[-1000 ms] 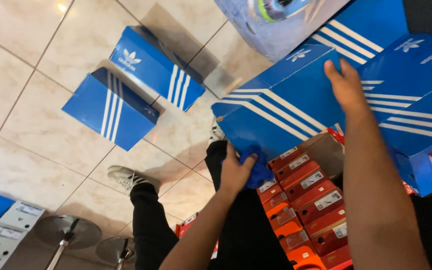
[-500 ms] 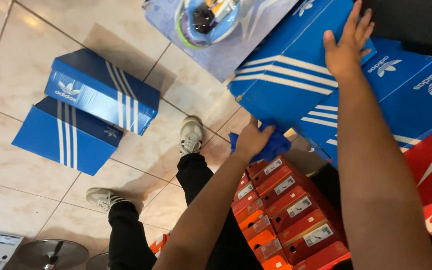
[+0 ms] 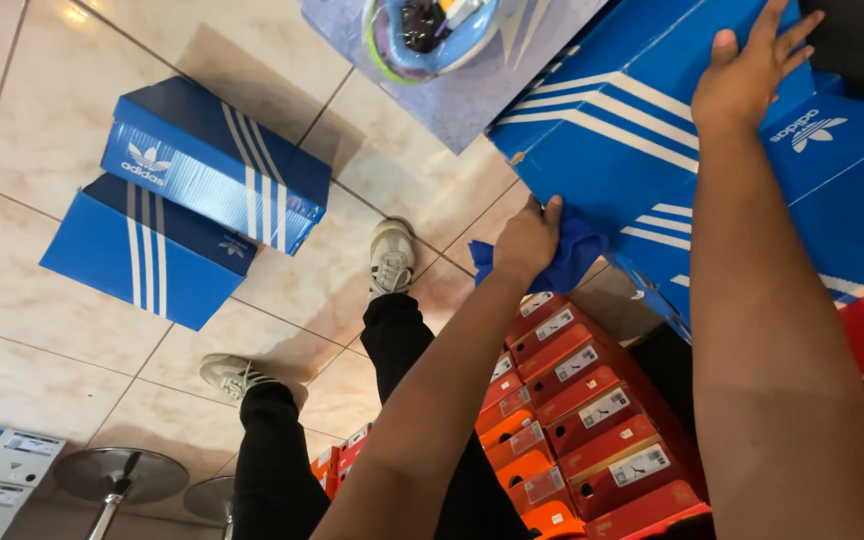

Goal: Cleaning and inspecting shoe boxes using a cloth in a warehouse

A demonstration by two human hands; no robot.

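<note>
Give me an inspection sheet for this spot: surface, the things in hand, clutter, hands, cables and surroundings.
Surface: beige tiled floor.
Things in hand: blue striped shoebox, held up; blue cloth under it.
Clutter: two blue shoeboxes on the floor; red and orange boxes stacked.
Hands: left hand grips the cloth at the box's lower edge; right hand lies flat on the box.
Cables: nothing seen.
Surroundings: more blue boxes at right; chrome stool bases.

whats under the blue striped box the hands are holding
Below the blue striped box, held by the left hand with a blue cloth and the right hand, stand stacked red and orange boxes. More blue boxes sit beside it. Its underside is hidden.
</note>
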